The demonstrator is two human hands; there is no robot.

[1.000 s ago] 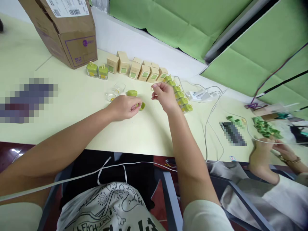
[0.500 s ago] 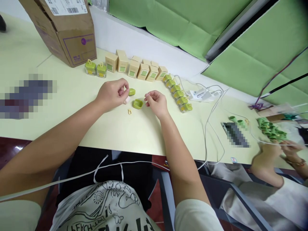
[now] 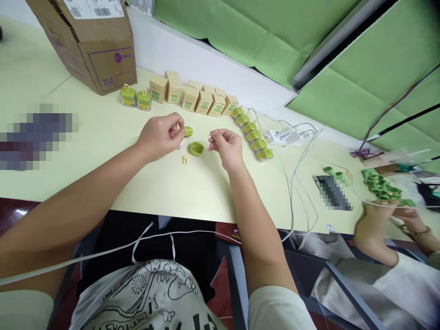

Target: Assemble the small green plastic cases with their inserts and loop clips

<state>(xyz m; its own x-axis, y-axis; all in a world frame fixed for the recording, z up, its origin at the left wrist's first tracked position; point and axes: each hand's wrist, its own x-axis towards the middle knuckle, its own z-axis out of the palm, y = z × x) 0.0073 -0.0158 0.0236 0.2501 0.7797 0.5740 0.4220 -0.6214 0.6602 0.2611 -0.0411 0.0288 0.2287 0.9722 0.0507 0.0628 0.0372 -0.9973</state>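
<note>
My left hand (image 3: 161, 135) is closed in a pinch above the table; whatever its fingertips hold, if anything, is hidden. Just beyond the fingertips lies a small green piece (image 3: 188, 131), and a pale whitish piece (image 3: 181, 144) shows below them. Between my hands rests an open green cap (image 3: 196, 149), hollow side up. Nearer to me is a small yellow loop (image 3: 184, 160), flat on the table. My right hand (image 3: 227, 145) is pinched to the right of the cap, thumb against forefinger, with a tiny yellowish speck at the tips, too small to name.
Two green-lidded clear containers (image 3: 128, 96) and several small cardboard boxes (image 3: 190, 97) line the back. More such containers (image 3: 253, 135) form a row at right, near a power strip (image 3: 285, 136) with white cables. A large carton (image 3: 106, 64) stands back left. At far right, a co-worker's hands touch green parts (image 3: 381, 183).
My right hand has shifted slightly to the right, away from the green cap, still pinched. My left hand has stayed in place. At far right the co-worker's hands have moved a little.
</note>
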